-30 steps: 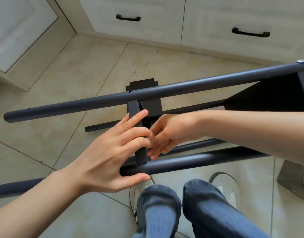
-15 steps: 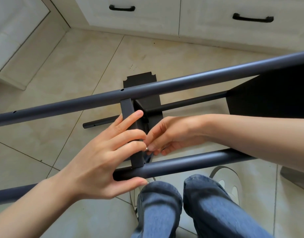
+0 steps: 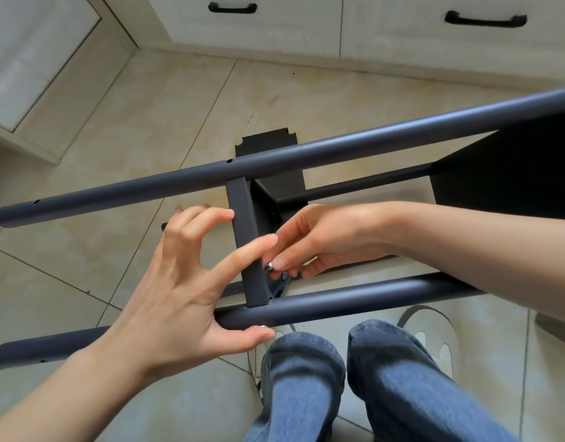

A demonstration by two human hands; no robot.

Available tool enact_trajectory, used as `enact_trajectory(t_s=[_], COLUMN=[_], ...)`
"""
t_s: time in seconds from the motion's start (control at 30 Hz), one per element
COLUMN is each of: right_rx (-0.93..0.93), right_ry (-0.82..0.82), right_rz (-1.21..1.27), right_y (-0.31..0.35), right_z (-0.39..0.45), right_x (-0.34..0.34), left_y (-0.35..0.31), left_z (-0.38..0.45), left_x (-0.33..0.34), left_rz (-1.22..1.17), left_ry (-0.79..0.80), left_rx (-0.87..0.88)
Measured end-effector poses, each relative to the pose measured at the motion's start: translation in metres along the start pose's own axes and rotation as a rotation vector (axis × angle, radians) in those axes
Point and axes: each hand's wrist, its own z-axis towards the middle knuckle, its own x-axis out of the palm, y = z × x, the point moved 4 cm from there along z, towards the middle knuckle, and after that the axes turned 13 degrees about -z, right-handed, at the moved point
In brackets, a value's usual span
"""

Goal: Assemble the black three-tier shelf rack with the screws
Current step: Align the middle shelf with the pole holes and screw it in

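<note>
Tiled floor [image 3: 306, 100] open beyond rack [image 3: 306, 154]

The floor [image 3: 306, 100] is made of large beige tiles with thin dark joints between them. White cabinets [image 3: 402, 33] with black handles stand on it along the far side, and another white cabinet [image 3: 26, 74] stands at the left. A flat black metal plate [image 3: 268, 142] lies directly on the tiles, partly hidden behind the tubes. Near the lower edge, a light-coloured shoe [image 3: 434, 339] rests on the floor below the jeans.
</note>
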Motion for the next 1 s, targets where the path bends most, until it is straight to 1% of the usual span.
enact_trajectory(t_s=[0.07, 0.17, 0.27, 0.37, 0.47, 0.6, 0.77, 0.87, 1.0], right_rx=[0.009, 0.022, 0.027, 0.024, 0.016, 0.02, 0.003, -0.002, -0.008], right_ry=[0.007, 0.001, 0.006, 0.008, 0.0, -0.004, -0.018, -0.082, -0.155], right_rz=[-0.002, 0.017, 0.03, 0.024, 0.032, 0.035, 0.112, 0.155, 0.095], right_y=[-0.002, -0.007, -0.011, -0.011, -0.01, -0.016, -0.029, -0.037, -0.041], right_z=[0.0, 0.0, -0.003, -0.005, -0.005, -0.004, -0.002, -0.003, -0.005], right_x=[0.001, 0.002, 0.004, 0.006, 0.01, 0.018, 0.035, 0.036, 0.035], left_y=[0.001, 0.001, 0.0, -0.003, -0.003, -0.002, 0.0, -0.001, -0.001], left_z=[-0.002, -0.004, -0.002, 0.002, 0.002, -0.002, -0.012, -0.013, -0.016], left_x=[0.0, 0.004, 0.006, 0.004, 0.003, 0.007, 0.011, 0.01, 0.013], left_rz=[0.002, -0.01, -0.038, -0.138, -0.19, -0.195, -0.151, -0.183, -0.247], left_ry=[0.01, 0.081, 0.12, 0.112, 0.111, 0.107, 0.138, 0.145, 0.167], left_rx=[-0.044, -0.097, -0.063, -0.002, 0.037, 0.075, 0.063, 0.01, 0.008])
